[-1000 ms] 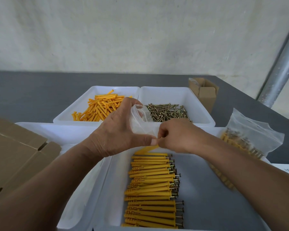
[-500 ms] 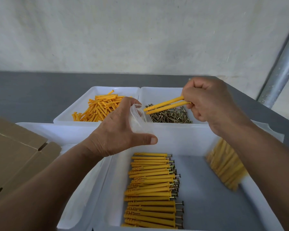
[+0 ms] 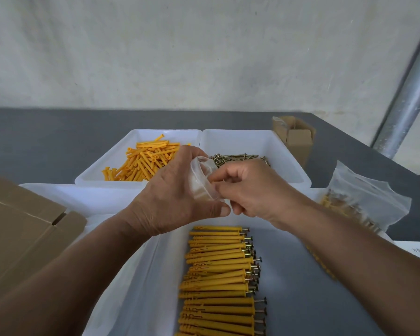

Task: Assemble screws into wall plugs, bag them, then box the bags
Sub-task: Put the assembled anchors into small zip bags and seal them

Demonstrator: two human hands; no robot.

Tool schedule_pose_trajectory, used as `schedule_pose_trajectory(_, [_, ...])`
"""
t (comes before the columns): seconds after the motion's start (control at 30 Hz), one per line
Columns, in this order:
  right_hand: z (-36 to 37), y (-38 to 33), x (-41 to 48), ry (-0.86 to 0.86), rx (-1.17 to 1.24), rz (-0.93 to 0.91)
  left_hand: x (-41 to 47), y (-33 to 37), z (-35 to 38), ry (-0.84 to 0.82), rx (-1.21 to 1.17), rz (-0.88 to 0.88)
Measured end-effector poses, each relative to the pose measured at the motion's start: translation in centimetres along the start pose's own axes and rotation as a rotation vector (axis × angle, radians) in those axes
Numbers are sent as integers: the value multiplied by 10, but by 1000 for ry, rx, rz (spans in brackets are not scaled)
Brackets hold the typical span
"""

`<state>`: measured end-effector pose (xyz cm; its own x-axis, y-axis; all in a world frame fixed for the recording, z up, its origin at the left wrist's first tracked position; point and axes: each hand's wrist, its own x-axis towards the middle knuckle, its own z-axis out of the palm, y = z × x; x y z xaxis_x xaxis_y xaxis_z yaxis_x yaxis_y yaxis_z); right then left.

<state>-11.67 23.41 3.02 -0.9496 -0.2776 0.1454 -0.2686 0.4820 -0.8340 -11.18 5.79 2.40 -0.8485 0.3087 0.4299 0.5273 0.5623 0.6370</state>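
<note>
**Both hands at the bag's mouth**

The left hand (image 3: 177,190) curls round a small clear bag (image 3: 202,180). The right hand (image 3: 252,190) pinches the bag's mouth; whether it also holds anything else is hidden. Assembled plugs (image 3: 218,275) lie in the near white tray (image 3: 150,275) below. Loose wall plugs (image 3: 143,161) and screws (image 3: 238,157) sit in the trays beyond.

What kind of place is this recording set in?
Probably a hardware packing bench in a workshop: white bins of orange wall plugs and screws, a filled bag, a cardboard box.
</note>
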Motion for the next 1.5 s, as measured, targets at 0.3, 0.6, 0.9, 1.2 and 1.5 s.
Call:
schedule_pose_trajectory(0.3, [6, -1, -3, -148, 162, 118, 0, -6, -1, 55, -20, 13])
schedule_pose_trajectory(0.6, [9, -2, 1, -146, 383, 157, 0, -3, -5, 79, -117, 1])
schedule_pose_trajectory(0.9, [12, -2, 0, -237, 415, 104, 1, 6, -8, 154, -33, 100])
schedule_pose_trajectory(1.2, [12, -2, -1, -272, 372, 110, 2, 10, -9, 309, 250, -31])
schedule_pose_trajectory(1.5, [-13, -1, -3, -141, -448, 72, 5, 7, -11, 330, 241, -138])
